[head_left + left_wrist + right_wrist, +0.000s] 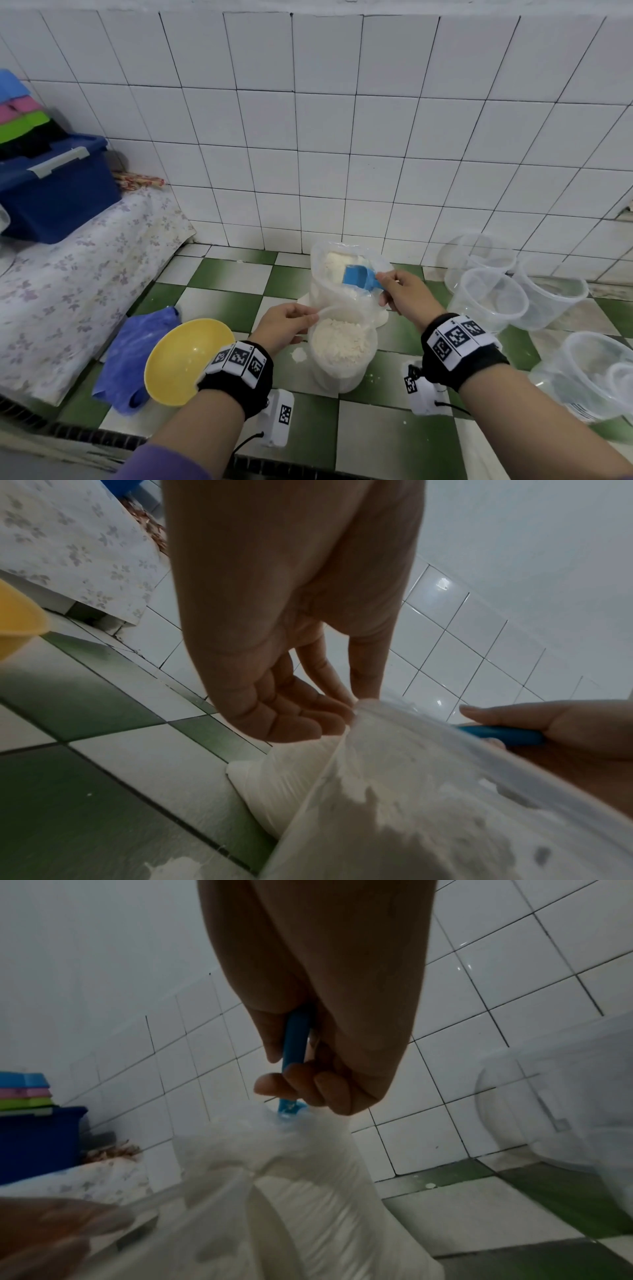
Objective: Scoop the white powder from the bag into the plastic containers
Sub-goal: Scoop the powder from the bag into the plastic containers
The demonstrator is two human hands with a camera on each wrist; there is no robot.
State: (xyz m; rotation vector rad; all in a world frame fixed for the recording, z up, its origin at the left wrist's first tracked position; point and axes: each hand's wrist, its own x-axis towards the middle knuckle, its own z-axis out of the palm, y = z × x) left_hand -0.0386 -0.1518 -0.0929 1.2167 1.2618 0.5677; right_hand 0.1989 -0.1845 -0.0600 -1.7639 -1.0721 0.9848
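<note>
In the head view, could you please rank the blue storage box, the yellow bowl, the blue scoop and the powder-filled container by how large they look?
1. Blue storage box.
2. Yellow bowl.
3. Powder-filled container, close to the bowl and nearer the camera, so unsure.
4. Blue scoop, smallest, gripped by the right hand.

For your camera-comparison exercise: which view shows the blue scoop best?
The head view: the blue scoop shows bowl and handle, inside the bag, held by the right hand. The right wrist view shows mostly its handle; the left wrist view shows only a strip of handle.
</note>
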